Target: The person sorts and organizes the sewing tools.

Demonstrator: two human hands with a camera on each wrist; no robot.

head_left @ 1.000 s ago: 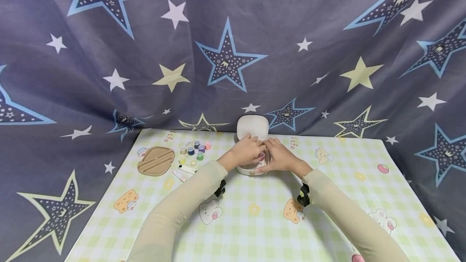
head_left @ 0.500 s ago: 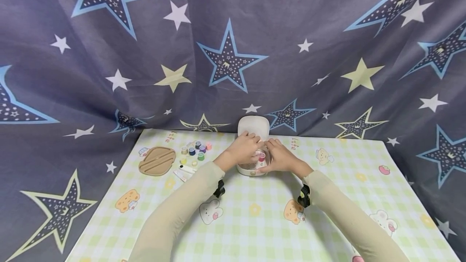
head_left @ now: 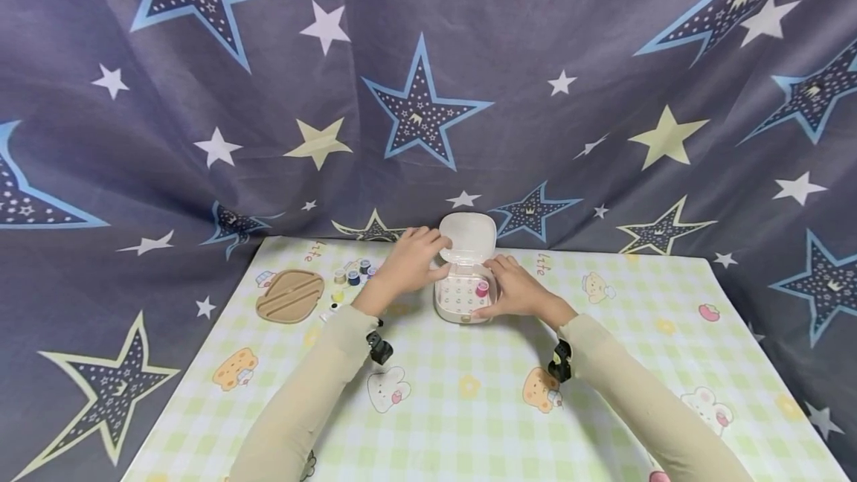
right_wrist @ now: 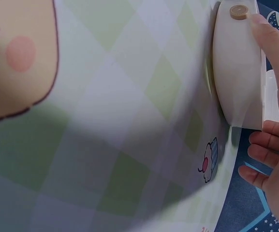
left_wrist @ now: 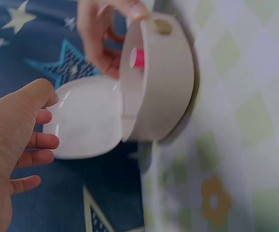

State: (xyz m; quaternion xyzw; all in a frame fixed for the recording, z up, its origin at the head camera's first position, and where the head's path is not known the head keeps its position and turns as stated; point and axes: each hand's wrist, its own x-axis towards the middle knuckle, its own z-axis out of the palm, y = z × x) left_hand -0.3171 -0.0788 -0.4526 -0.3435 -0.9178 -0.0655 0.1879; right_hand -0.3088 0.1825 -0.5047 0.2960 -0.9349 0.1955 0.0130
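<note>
- The loose spools [head_left: 353,278] are set on the surface [head_left: 435,434] to the left of the left hand [head_left: 413,255], partly hidden behind its wrist and sleeve; by that hand they are more nearly reached than by the right hand [head_left: 512,286].
- The case [head_left: 457,316] is placed on the other side of the left hand, to its right, so the left hand is found between the spools and the case; on this relation any carrying across would be judged to turn.
- One pink spool [head_left: 482,288] is held inside the case, toward its right wall, and is seen end-up; rows of small pegs or marks are shown beside it.
- No clear long axis is shown by the case, which is nearly as broad as deep; its lid [head_left: 469,235] is raised at the back.
- The grip of the left hand is released: the fingers are parted and loosely bent, and nothing is held. The lid's left edge is overlapped by the thumb in the left wrist view; whether it is touched cannot be told.
- The case's right side is clasped by the right hand, the thumb being laid at the front rim near the round button [left_wrist: 162,26] and the fingers toward the back.
</note>
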